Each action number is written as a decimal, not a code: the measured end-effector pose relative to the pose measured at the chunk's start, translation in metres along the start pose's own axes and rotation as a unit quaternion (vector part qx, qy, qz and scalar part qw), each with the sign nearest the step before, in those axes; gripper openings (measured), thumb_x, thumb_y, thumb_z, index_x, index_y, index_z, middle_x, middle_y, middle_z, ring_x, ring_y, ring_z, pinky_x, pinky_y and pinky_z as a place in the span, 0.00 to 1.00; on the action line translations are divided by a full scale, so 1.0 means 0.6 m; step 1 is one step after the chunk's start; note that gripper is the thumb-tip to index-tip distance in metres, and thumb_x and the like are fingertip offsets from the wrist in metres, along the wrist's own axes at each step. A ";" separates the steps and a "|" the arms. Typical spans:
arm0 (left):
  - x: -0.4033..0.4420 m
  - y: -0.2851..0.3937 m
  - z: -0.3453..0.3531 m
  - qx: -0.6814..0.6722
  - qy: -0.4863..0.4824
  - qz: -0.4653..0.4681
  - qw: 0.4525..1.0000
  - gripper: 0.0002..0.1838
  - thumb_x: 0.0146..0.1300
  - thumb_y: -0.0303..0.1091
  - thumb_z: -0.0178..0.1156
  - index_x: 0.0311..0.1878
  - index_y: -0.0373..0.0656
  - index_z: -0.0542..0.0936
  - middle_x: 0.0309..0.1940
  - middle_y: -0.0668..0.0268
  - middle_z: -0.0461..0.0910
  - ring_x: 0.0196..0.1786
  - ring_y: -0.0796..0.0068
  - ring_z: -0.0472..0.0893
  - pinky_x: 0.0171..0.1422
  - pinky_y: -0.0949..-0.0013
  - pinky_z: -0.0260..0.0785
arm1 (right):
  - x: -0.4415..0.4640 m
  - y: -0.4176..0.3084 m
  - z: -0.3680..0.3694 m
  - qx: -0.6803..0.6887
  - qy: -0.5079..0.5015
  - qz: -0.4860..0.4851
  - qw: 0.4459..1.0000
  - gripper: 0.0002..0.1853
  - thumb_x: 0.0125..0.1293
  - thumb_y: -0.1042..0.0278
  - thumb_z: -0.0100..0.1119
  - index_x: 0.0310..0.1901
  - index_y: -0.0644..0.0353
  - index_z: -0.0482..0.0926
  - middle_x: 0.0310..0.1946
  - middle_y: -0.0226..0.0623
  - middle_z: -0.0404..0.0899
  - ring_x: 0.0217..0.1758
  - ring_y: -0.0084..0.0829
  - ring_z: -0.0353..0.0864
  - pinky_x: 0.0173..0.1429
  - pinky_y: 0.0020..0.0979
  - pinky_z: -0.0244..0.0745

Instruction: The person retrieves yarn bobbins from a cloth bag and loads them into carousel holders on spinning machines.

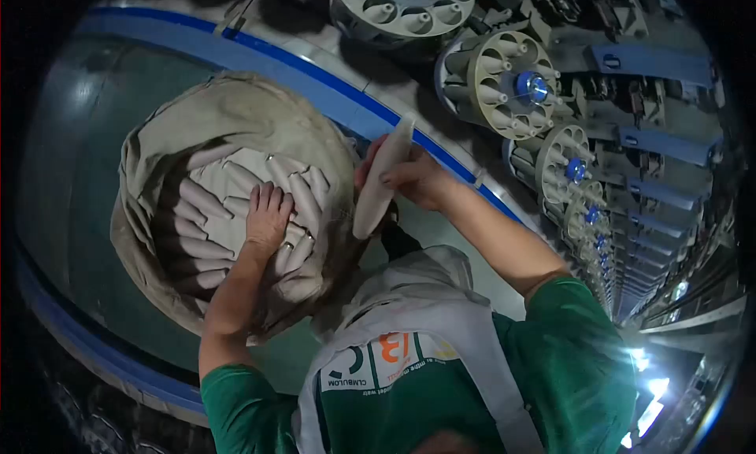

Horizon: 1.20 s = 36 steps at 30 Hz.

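A large fabric sack with a rolled rim stands in front of me, holding many pale yarn bobbins. My left hand reaches down into it. Its fingers lie over the bobbins, slightly bent, and their undersides are hidden. Outside the sack's right side, my right hand grips a single full yarn bobbin. This bobbin is tilted, its narrow tip pointing up and its lower end reaching past the fingers.
Along the right runs a long spinning machine with round bobbin magazines and blue-grey panels. A blue rail edges the machine side, close to my right forearm. Green floor shows left of the sack.
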<state>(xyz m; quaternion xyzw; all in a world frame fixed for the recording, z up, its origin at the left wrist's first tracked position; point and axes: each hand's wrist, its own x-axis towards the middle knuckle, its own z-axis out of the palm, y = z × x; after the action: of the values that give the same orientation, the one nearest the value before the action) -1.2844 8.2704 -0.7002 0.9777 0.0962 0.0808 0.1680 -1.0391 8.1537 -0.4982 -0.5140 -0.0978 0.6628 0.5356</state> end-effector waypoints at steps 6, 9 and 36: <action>0.016 -0.072 -0.071 0.012 -0.032 -0.069 0.997 0.30 0.32 0.34 0.70 0.44 0.44 0.72 0.46 0.57 0.71 0.57 0.55 0.67 0.67 0.47 0.51 | -0.120 -0.036 -0.080 0.126 0.146 -0.084 0.978 0.23 0.56 0.66 0.55 0.54 0.61 0.67 0.38 0.46 0.75 0.42 0.42 0.76 0.51 0.43 0.72; 0.009 -0.168 -0.147 -0.303 0.108 -0.367 0.873 0.26 0.41 0.33 0.66 0.47 0.41 0.72 0.41 0.57 0.75 0.45 0.61 0.76 0.51 0.60 0.69 | -0.160 -0.062 -0.102 0.199 0.170 -0.146 0.954 0.21 0.61 0.62 0.53 0.55 0.58 0.68 0.39 0.42 0.76 0.43 0.37 0.76 0.49 0.42 0.73; 0.557 -0.134 -0.417 -0.760 0.217 -0.240 0.563 0.22 0.55 0.36 0.60 0.52 0.37 0.71 0.41 0.59 0.77 0.43 0.64 0.78 0.51 0.62 0.72 | 0.116 -0.441 -0.274 -0.091 0.155 -0.312 0.933 0.09 0.69 0.65 0.46 0.34 0.60 0.72 0.21 0.20 0.63 0.17 0.12 0.55 0.24 0.17 0.55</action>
<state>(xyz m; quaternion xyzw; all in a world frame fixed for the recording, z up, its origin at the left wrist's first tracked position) -1.0214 8.4949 -0.4532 0.3824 0.2637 0.2905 0.8366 -0.7414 8.2487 -0.4328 -0.6002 -0.2290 0.3628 0.6751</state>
